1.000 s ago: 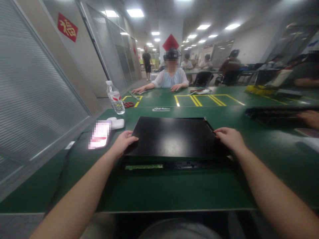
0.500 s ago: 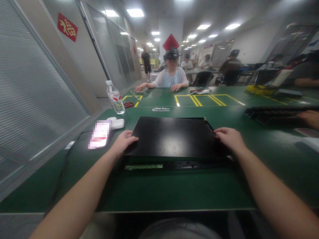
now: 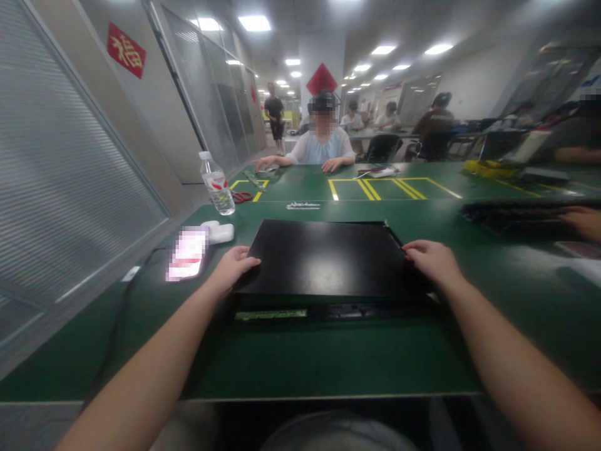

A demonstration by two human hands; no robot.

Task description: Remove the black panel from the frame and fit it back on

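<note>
1. As both forearms stretch over the green table (image 3: 328, 366), a band of tabletop fronts the black panel (image 3: 323, 258), centred between the hands.
2. Left hand (image 3: 231, 269): thumb on top, fingers clamped on the panel's left side.
3. Right hand (image 3: 436, 262): fingertips pinching its right edge.
4. Beyond, green surface reaches the white strip (image 3: 303, 206).

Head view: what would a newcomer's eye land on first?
Probably the shiny black panel at the centre, with the left grip and right grip at its sides. Next, the bright phone to its left on the green table, then the red diamond on the pillar beyond.
</note>
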